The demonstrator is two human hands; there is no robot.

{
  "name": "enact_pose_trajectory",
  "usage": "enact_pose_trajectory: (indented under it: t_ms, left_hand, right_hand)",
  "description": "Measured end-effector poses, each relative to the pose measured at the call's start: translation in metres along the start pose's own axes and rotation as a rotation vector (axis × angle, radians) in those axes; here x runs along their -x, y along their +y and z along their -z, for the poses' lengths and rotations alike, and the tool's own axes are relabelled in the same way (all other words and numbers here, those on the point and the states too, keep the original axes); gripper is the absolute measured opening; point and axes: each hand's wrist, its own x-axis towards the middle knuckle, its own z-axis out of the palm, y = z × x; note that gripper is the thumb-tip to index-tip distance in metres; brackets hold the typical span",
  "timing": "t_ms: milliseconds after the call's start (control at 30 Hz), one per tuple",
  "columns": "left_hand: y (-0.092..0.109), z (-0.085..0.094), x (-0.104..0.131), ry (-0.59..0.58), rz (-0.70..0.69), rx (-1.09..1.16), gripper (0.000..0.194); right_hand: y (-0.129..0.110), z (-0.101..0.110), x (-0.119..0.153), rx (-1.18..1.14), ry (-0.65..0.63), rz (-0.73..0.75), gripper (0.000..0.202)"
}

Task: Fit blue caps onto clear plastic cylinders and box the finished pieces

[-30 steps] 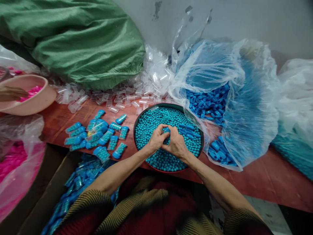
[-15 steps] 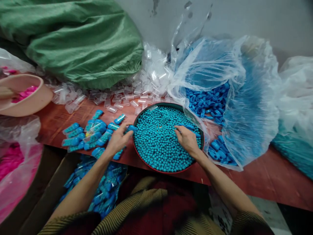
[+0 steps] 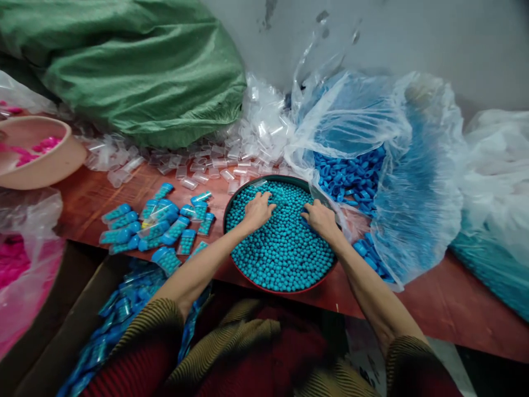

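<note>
A round dark basin with a red outer rim [image 3: 285, 290] is full of small turquoise beads [image 3: 285, 256]. My left hand [image 3: 259, 211] is over the beads at the basin's back left, thumb and fingers apart, with nothing visible in it. Close to its fingertips a clear tube [image 3: 281, 193] lies among the beads. At the basin's right side my right hand [image 3: 321, 218] has curled fingers around a small blue cap [image 3: 305, 214], mostly hidden. Left of the basin lie several bead-filled tubes with blue caps [image 3: 177, 230].
Empty clear tubes [image 3: 200, 176] are scattered behind the basin, below a green sack [image 3: 157, 71]. To the right, a clear plastic bag [image 3: 417, 182] holds blue caps [image 3: 351, 173]. A pale pink bowl [image 3: 49, 165] with pink pieces stands at the left.
My left hand has moved right, from a blue-capped tube at the basin's left edge to over the beads; that tube has left it. My right hand has shifted slightly.
</note>
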Motion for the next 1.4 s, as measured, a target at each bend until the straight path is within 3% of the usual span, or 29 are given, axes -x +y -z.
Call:
enact_pose_trajectory:
  t_ms: [67,200,267,333,467,567,633,700,767,833,933,1233,1400]
  left_hand:
    - [0.003,-0.012,-0.008,-0.04,-0.001,0.003,0.036]
    - [0.002,-0.022,-0.013,-0.051,-0.029,0.021,0.035]
    - [0.001,-0.023,-0.016,-0.065,-0.027,0.029,0.037]
    - [0.001,-0.023,-0.02,-0.087,-0.017,0.05,0.038]
    - [0.003,-0.024,-0.029,-0.124,0.0,0.104,0.036]
    - [0.004,-0.026,-0.034,-0.166,0.006,0.133,0.035]
    - [0.005,-0.027,-0.036,-0.188,0.012,0.144,0.035]
    - [0.005,-0.028,-0.037,-0.194,0.018,0.142,0.034]
    - [0.006,-0.029,-0.037,-0.195,0.026,0.136,0.033]
    - [0.005,-0.03,-0.037,-0.2,0.034,0.137,0.032]
    - [0.004,-0.029,-0.034,-0.209,0.035,0.162,0.027]
    - [-0.006,-0.023,-0.025,-0.176,0.007,0.301,0.015]
    - [-0.011,-0.022,-0.022,-0.218,-0.005,0.615,0.02]
  right_hand:
    - [-0.001,0.0,0.0,-0.083,0.039,0.084,0.021]
    - [-0.006,-0.008,0.006,-0.483,0.254,0.363,0.021]
    - [-0.009,-0.02,0.012,-0.642,0.271,0.491,0.021]
    - [-0.01,-0.033,0.019,-0.682,0.249,0.525,0.026]
    - [-0.003,-0.045,0.032,-0.566,0.241,0.422,0.034]
    - [-0.002,-0.033,0.035,-0.433,0.256,0.288,0.024]
    - [-0.008,-0.021,0.032,-0.332,0.27,0.123,0.024]
    - [-0.018,-0.012,0.025,-0.205,0.23,-0.033,0.029]
    - [-0.028,-0.009,0.017,-0.088,0.149,-0.094,0.029]
    - [-0.034,-0.01,0.012,-0.018,0.101,-0.061,0.024]
    - [-0.035,-0.014,0.012,0.024,0.143,0.0,0.021]
    - [-0.026,-0.016,0.023,-0.023,0.115,0.077,0.023]
    - [-0.024,-0.019,0.011,-0.431,0.202,0.111,0.03]
